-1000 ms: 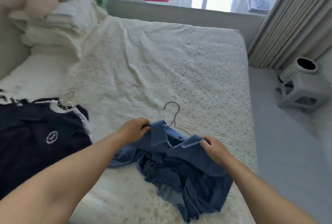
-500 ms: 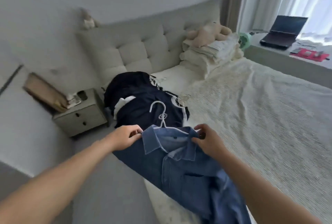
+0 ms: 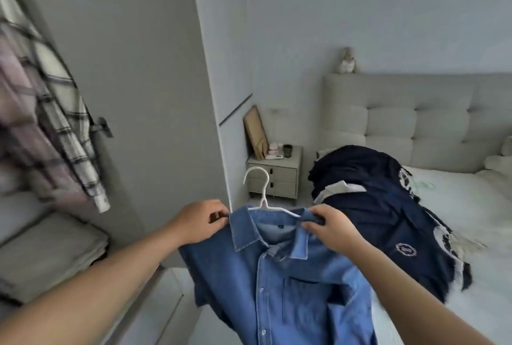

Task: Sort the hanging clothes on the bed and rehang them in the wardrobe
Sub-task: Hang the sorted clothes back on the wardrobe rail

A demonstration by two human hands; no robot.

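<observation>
Two hands, left [image 3: 198, 223] and right [image 3: 331, 229]; one denim shirt [image 3: 277, 283]; one white hanger [image 3: 263, 192]; one nightstand [image 3: 274, 174]; one plaid shirt [image 3: 47, 112] far left.

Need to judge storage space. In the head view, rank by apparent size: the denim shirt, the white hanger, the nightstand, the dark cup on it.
1. denim shirt, though nearness to the camera enlarges it
2. nightstand
3. white hanger, closer, so unsure against the nightstand
4. dark cup

Blue denim shirt [image 3: 279, 283] (matt cloth), smooth white plastic hanger [image 3: 263, 192], tufted fabric headboard [image 3: 432, 120]
</observation>
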